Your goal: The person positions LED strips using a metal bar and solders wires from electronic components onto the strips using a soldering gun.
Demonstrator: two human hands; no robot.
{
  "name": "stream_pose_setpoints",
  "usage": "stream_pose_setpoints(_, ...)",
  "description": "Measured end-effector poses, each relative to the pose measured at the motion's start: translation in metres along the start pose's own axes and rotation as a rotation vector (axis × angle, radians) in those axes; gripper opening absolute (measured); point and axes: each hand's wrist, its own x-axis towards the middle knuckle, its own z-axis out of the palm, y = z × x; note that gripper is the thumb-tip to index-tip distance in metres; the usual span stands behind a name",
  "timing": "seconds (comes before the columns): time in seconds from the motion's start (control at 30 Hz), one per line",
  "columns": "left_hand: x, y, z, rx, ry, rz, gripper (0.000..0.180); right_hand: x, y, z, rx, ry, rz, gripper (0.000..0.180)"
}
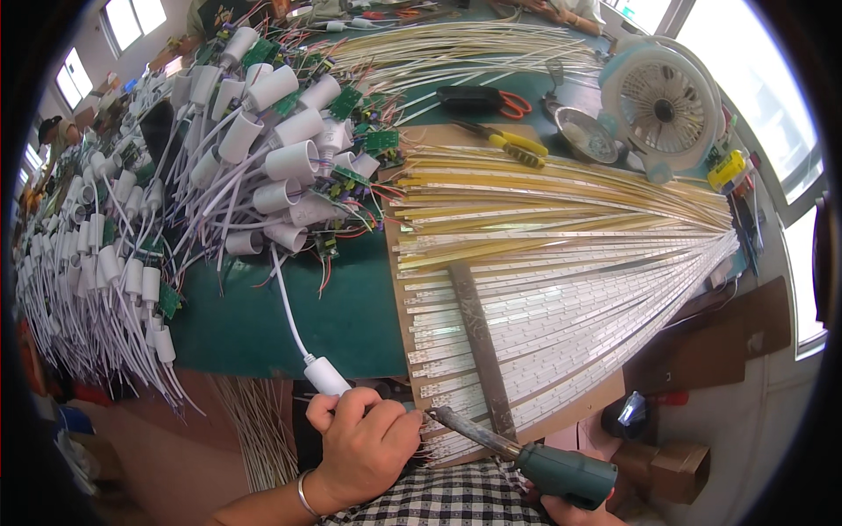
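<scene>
My left hand point(364, 443) is closed at the near edge of the table, fingers curled. From under its fingers sticks a white plastic sleeve point(327, 377), whose white cable point(288, 302) runs back to the heap. What the fingertips pinch beyond the sleeve is hidden. My right hand point(574, 513) grips a soldering iron point(566, 473) with a green handle and long metal barrel. The iron's dark tip lies just right of my left fingertips, by the ends of the fanned LED strips point(544, 324). Across those strips rests a flat metal bar point(481, 342).
A big heap of white sleeves point(272, 145) with cables and green circuit boards covers the left. Behind the strips are yellow-handled pliers point(513, 140), orange-handled scissors point(515, 105), a metal dish point(586, 133) and a fan point(662, 105). Cardboard boxes point(680, 469) stand low at right.
</scene>
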Motion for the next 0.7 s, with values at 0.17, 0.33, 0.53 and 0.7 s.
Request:
stream_pose_setpoints(0.17, 0.000, 0.000, 0.001, -0.002, 0.002, 0.003, 0.021, 0.002, 0.000, 0.000, -0.031, -0.020, -0.024, 0.035)
stream_pose_setpoints(0.33, 0.001, 0.000, 0.000, -0.003, -0.005, -0.002, 0.021, 0.000, -0.004, 0.002, 0.005, -0.020, 0.124, 0.035)
stream_pose_setpoints(0.53, 0.001, 0.000, 0.000, -0.008, -0.005, -0.003, 0.020, -0.018, 0.018, -0.003, -0.323, -0.097, 0.081, 0.034)
stream_pose_setpoints(0.7, 0.001, 0.001, 0.000, 0.002, -0.007, 0.009, 0.019, -0.031, 0.047, -0.012, -0.327, -0.156, -0.029, 0.037)
